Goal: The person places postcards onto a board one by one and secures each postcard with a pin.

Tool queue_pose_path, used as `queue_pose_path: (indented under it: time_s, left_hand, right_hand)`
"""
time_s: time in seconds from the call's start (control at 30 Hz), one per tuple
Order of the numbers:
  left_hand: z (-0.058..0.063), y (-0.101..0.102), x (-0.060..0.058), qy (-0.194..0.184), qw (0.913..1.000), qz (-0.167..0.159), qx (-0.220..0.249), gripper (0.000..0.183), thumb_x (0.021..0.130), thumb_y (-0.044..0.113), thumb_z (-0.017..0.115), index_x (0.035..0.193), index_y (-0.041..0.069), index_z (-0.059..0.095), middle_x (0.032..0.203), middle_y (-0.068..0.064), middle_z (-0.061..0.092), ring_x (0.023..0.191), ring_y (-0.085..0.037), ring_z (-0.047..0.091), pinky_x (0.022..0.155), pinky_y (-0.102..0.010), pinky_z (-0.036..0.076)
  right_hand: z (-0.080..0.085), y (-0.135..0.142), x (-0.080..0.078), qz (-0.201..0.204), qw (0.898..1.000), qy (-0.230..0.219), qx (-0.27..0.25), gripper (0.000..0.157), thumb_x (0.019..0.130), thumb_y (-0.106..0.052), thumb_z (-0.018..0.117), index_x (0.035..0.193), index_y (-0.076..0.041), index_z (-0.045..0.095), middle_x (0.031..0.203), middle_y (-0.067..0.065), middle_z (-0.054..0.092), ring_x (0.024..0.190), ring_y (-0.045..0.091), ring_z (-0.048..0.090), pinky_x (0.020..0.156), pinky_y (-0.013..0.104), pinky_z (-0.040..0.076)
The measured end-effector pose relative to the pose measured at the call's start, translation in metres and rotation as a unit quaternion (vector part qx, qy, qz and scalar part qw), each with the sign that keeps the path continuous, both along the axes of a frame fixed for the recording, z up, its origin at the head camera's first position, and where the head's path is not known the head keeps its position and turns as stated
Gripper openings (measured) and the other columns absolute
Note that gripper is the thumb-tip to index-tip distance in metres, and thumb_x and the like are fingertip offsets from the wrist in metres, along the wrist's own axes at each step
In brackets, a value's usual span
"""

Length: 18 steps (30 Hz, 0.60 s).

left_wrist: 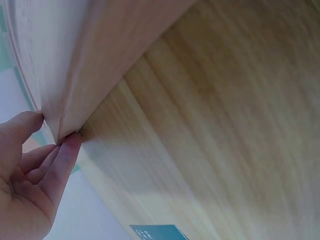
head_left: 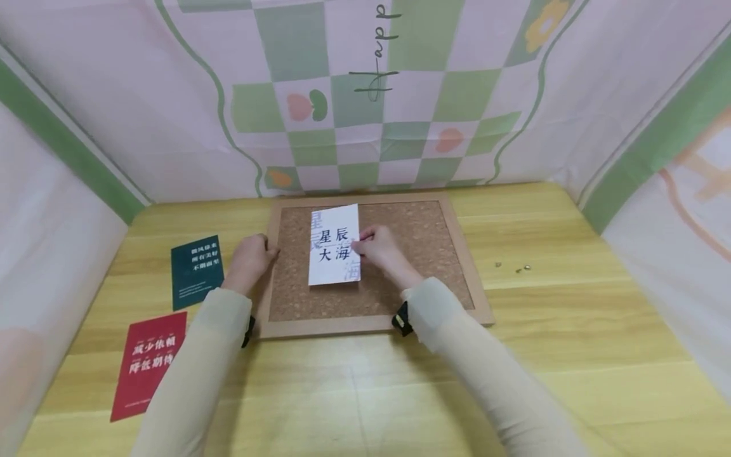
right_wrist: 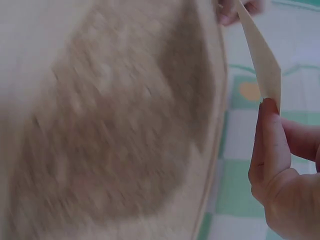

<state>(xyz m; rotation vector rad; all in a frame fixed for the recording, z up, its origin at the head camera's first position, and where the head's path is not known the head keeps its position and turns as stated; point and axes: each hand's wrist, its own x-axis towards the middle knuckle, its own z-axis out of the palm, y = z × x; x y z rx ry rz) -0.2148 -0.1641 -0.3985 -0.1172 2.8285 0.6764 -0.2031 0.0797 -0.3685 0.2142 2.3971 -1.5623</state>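
Note:
A white card (head_left: 334,247) with dark Chinese characters is held above the left part of a framed cork board (head_left: 414,254). My right hand (head_left: 378,247) pinches the card's right edge between thumb and fingers. Seen from the right wrist, the card (right_wrist: 261,57) appears nearly edge-on, raised off the cork. With my left hand (head_left: 250,257) I grip the board's left side. The left wrist view has the thumb (left_wrist: 27,122) on one face of the wooden frame (left_wrist: 107,60) and the fingertips at its lower edge.
On the table's left lie a dark green card (head_left: 197,270) and a red card (head_left: 150,362), the latter partly covered by my left sleeve. Several small metallic pieces (head_left: 526,268) lie right of the board. A patterned cloth (head_left: 371,95) hangs behind the table.

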Motion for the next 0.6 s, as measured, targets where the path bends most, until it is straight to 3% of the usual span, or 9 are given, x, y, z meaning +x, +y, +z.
queue_pose_path:
  time_s: [0.13,0.37,0.6]
  left_hand:
    - [0.000,-0.002,0.002,-0.001,0.9999,0.012,-0.005,0.028,0.099,0.019,0.047,0.095,-0.004,0.061,0.083,-0.014,0.059,0.071,-0.022,0.052,0.058,-0.027,0.041]
    - [-0.002,0.000,0.000,-0.002,0.9999,0.015,-0.001,0.029,0.099,0.020,0.047,0.104,-0.006,0.061,0.092,-0.018,0.062,0.076,-0.023,0.054,0.061,-0.028,0.044]
    - [-0.002,0.003,-0.001,0.003,0.9999,0.017,-0.001,0.030,0.099,0.020,0.048,0.107,-0.006,0.061,0.098,-0.020,0.063,0.079,-0.024,0.054,0.064,-0.030,0.046]
  right_hand:
    - [-0.015,-0.014,0.002,0.007,1.000,-0.018,-0.005,0.022,0.089,-0.002,0.062,0.107,0.010,0.057,0.087,0.008,0.056,0.071,0.013,0.058,0.075,0.026,0.058]
    - [-0.032,-0.027,0.001,-0.003,0.999,-0.034,-0.012,0.017,0.088,-0.001,0.063,0.102,0.009,0.060,0.089,0.010,0.057,0.074,0.015,0.059,0.072,0.025,0.058]
    - [-0.036,-0.035,0.005,0.000,0.997,0.014,0.078,0.014,0.087,-0.009,0.066,0.093,0.004,0.066,0.086,0.011,0.064,0.065,0.012,0.054,0.055,0.017,0.045]
